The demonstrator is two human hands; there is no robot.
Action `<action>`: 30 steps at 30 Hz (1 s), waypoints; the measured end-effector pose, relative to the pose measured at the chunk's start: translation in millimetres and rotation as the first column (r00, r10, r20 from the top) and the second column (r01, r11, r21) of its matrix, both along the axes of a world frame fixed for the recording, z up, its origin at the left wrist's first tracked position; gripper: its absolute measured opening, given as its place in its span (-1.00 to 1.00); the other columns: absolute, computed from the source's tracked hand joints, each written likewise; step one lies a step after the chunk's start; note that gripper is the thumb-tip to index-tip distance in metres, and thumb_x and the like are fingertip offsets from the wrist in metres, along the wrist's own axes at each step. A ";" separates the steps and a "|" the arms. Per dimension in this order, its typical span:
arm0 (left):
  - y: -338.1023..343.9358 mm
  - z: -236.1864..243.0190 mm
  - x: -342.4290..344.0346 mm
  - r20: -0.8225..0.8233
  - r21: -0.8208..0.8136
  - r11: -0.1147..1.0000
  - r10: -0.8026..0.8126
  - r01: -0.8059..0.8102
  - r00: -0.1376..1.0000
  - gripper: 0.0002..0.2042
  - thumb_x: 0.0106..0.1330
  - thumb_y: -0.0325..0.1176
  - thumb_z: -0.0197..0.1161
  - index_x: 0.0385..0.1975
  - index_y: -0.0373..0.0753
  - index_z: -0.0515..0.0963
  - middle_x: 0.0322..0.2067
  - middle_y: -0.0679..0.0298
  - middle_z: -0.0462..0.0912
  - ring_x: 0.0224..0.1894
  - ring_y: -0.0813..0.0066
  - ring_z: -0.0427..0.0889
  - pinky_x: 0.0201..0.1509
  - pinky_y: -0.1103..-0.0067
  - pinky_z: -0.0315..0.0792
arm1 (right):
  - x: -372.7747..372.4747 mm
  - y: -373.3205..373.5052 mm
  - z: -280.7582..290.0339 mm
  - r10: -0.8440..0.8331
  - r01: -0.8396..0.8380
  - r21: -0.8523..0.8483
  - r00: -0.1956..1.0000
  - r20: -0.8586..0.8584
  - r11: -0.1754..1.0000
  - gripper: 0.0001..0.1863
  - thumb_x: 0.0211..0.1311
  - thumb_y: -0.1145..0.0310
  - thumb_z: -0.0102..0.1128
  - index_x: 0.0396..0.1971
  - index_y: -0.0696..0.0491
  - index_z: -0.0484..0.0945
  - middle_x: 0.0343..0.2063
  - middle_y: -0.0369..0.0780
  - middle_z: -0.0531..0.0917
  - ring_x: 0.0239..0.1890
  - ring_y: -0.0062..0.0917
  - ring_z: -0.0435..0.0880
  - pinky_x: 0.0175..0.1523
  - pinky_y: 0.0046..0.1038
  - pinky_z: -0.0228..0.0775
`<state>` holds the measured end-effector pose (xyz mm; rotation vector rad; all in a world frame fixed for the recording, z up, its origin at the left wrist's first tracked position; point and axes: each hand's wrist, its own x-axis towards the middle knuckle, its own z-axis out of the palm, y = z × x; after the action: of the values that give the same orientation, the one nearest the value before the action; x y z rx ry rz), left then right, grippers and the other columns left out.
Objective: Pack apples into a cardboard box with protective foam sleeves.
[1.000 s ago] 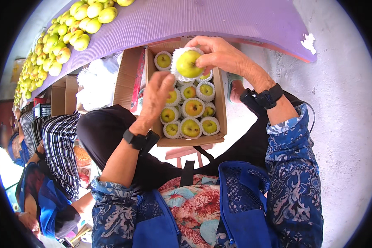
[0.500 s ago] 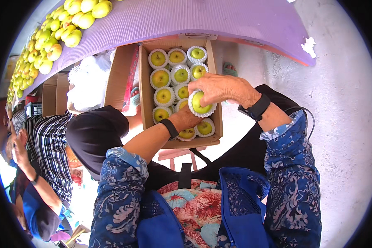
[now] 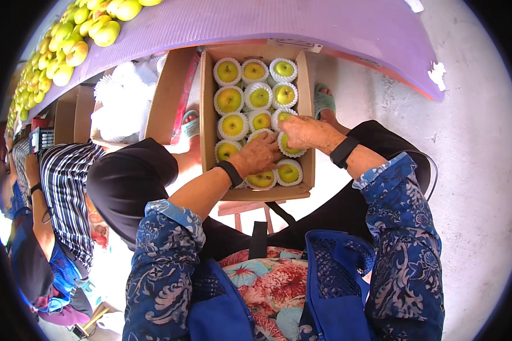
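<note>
- The right hand (image 3: 313, 134) is holding a green apple (image 3: 290, 149) in a white foam net, its fingers pinching the top.
- That apple is sitting inside the cardboard box (image 3: 207, 128), near the right wall.
- The left hand (image 3: 258, 155) is resting over other netted apples (image 3: 230, 100); whether its fingers are pinching one, I cannot tell.
- Loose apples (image 3: 107, 33) are lying on the purple table (image 3: 256, 24), toward the left.

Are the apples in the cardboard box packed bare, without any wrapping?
No, the apples showing in the cardboard box sit in white foam sleeves that ring the fruit.
</note>
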<state>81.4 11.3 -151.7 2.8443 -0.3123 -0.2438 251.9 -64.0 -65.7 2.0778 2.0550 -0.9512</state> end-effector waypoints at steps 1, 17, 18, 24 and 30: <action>0.0 -0.9 -2.1 0.054 0.018 1.000 -0.016 0.015 0.998 -0.61 0.13 -0.03 0.28 -0.11 -0.11 0.63 0.02 0.20 0.49 0.28 0.19 0.28 0.34 0.27 0.14 | -0.2 -0.9 -2.3 -0.017 0.017 -0.013 1.000 0.010 1.000 -0.73 -0.05 0.48 0.05 -0.32 0.24 0.59 -0.30 0.08 0.65 -0.16 -0.07 0.67 -0.06 -0.21 0.54; 13.6 -3.7 -10.6 0.132 -0.108 0.994 0.030 -0.016 0.991 -0.68 0.02 -0.17 0.38 -0.24 -0.16 0.65 0.09 0.10 0.43 0.26 0.14 0.29 0.32 0.32 0.20 | -14.7 3.6 -35.8 -0.071 0.110 -0.344 0.990 0.124 0.932 -0.67 0.18 0.41 0.03 -0.09 0.18 0.59 -0.02 0.03 0.61 0.06 -0.12 0.60 0.10 -0.18 0.45; 14.0 -3.8 -11.0 0.118 -0.100 0.995 0.029 -0.018 0.993 -0.68 0.02 -0.17 0.38 -0.24 -0.16 0.65 0.09 0.10 0.43 0.26 0.14 0.29 0.32 0.32 0.20 | -15.1 3.9 -39.6 -0.063 0.100 -0.342 0.991 0.119 0.934 -0.67 0.18 0.41 0.03 -0.09 0.18 0.59 -0.02 0.03 0.61 0.06 -0.12 0.60 0.10 -0.18 0.45; 13.0 -7.4 -8.0 0.115 -0.132 0.991 0.024 -0.009 0.993 -0.75 0.03 -0.26 0.34 -0.28 -0.17 0.66 0.09 0.08 0.44 0.25 0.14 0.31 0.31 0.34 0.22 | -15.9 -1.9 -43.4 -0.147 0.191 -0.312 0.976 0.158 0.931 -0.67 0.24 0.44 -0.01 -0.01 0.13 0.51 -0.01 0.03 0.60 0.06 -0.12 0.60 0.12 -0.14 0.42; 12.0 -2.6 -10.7 0.180 -0.114 0.993 0.027 -0.007 0.983 -0.81 0.07 -0.39 0.24 -0.31 -0.16 0.68 0.07 0.08 0.47 0.27 0.11 0.33 0.28 0.27 0.25 | -5.7 4.6 -9.6 -0.063 0.054 0.078 0.991 0.121 0.995 -0.77 0.19 0.51 -0.03 -0.16 0.16 0.50 -0.17 0.04 0.64 -0.06 -0.05 0.63 0.01 -0.14 0.47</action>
<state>70.7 23.3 -154.3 2.7595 -0.3269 0.0371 246.2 -59.3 -75.3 2.1851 2.0087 -0.7434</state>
